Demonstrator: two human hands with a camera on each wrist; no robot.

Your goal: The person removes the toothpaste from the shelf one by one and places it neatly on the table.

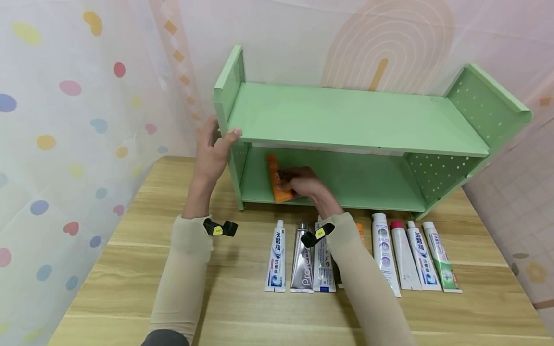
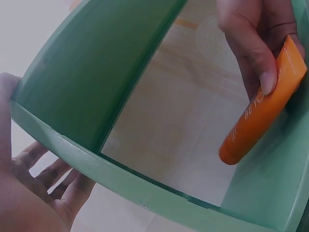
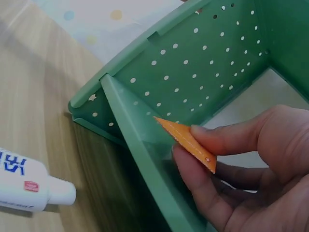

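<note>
A small green two-tier shelf [image 1: 359,115] stands at the back of the table. My left hand [image 1: 210,156] grips its left side panel [image 2: 135,183], thumb on the near edge and the other fingers on the outer side. Inside the lower tier my right hand [image 1: 305,182] pinches an orange squeeze tube [image 1: 274,174] by its flat end, between thumb and fingers. In the left wrist view the tube [image 2: 256,116] slants with its rounded end down and left. The right wrist view shows its flat crimped end [image 3: 188,142]. Whether it touches the shelf floor, I cannot tell.
Toothpaste tubes lie in a row on the wooden table [image 1: 130,269] before the shelf. Among them are a blue-and-white tube [image 1: 276,259], a silver one [image 1: 302,259], a red-capped white one [image 1: 405,259] and a green-and-white one [image 1: 442,259]. My right forearm covers part of the row.
</note>
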